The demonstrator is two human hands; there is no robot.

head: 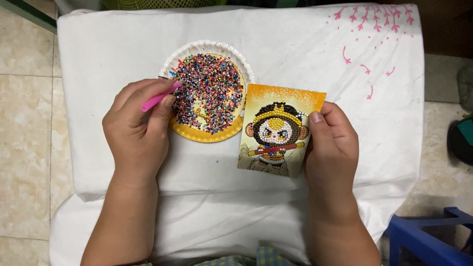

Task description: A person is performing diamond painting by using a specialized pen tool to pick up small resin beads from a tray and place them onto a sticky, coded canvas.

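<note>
- the left hand [135,130] is curled shut around a pink applicator pen [160,98], fingers folded over the barrel and thumb pressed along its side; only the pen's front part pokes out past the knuckles.
- the pen's tip points up and to the right and reaches the near-left edge of the pile of mixed-colour gem beads [209,91]; whether the tip actually touches a bead i cannot tell.
- the beads lie heaped in a paper plate [212,135], yellow inside with a white fluted rim; they cover most of its floor, leaving a bare yellow crescent along the near side.
- the heel of the left hand rests on the white cloth [295,49] just below the plate's left rim.
- the right hand [331,143] is closed on the right edge of a diamond-painting card [281,130], thumb laid flat on the card's face, the other fingers tucked out of sight behind it.
- the card shows a cartoon monkey with a gold crown and a red staff, its head and body already studded with beads; the card is tilted a little, its upper-left corner overlapping the plate's right rim.
- the cloth covers a padded surface and carries pink blossom marks [374,19] at the far right corner, well away from both hands.
- there is open cloth beyond the plate and to the right of the card; the cloth's left and right edges drop off to a tiled floor [24,148].
- a blue plastic stool [428,236] stands low at the near right, apart from the right forearm.
</note>
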